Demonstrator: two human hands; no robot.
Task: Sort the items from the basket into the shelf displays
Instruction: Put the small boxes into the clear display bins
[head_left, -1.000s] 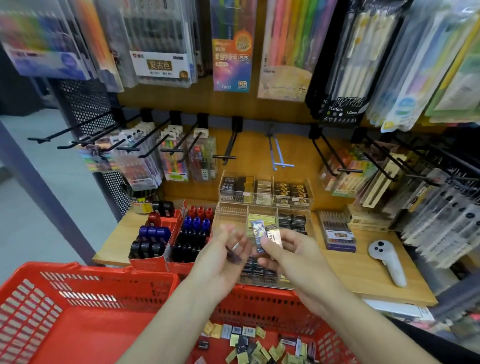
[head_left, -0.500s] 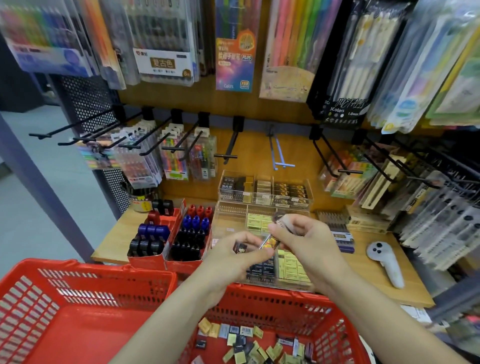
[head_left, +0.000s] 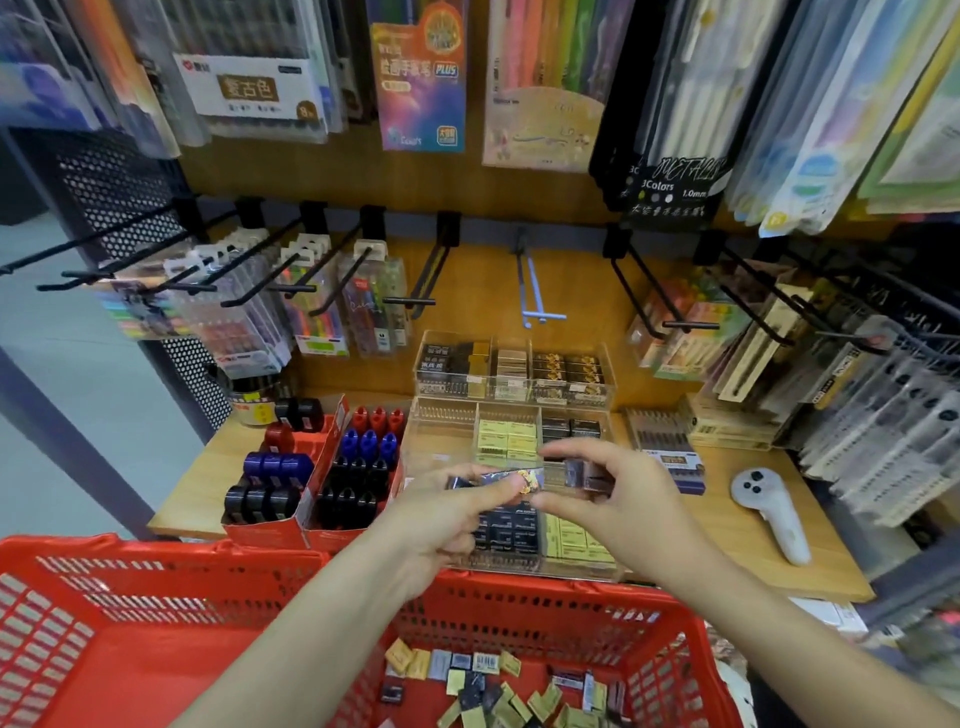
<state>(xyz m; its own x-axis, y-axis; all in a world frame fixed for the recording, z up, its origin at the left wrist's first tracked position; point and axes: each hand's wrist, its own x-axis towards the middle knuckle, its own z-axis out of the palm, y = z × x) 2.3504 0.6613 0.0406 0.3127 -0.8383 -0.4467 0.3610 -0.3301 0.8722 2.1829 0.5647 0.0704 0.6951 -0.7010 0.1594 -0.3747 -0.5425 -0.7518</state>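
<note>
Lying loose in the near right part of the red basket (head_left: 156, 623) are small flat packets (head_left: 498, 686), yellow, grey and black, scattered over its floor. Above the basket's far rim both hands meet over the front edge of the wooden shelf (head_left: 737, 525). The left hand (head_left: 441, 514) has its fingers curled, thumb and forefinger pinching the left end of a small dark packet (head_left: 498, 479) with a gold mark. The right hand (head_left: 608, 499) pinches that packet's right end with its thumb, and its curled fingers also hold a few more dark packets (head_left: 584, 474) behind. Under the hands sits a clear divided tray (head_left: 441, 452) with black and yellow packets in separate compartments. At the shelf's left front corner stand red cartons (head_left: 322, 457) of black, blue and red bottles. A white controller (head_left: 774, 504) lies toward the right front edge. Farther back stands a second clear tray (head_left: 511, 371), then pen packs (head_left: 322, 306) hanging on black hooks along the back wall.
</note>
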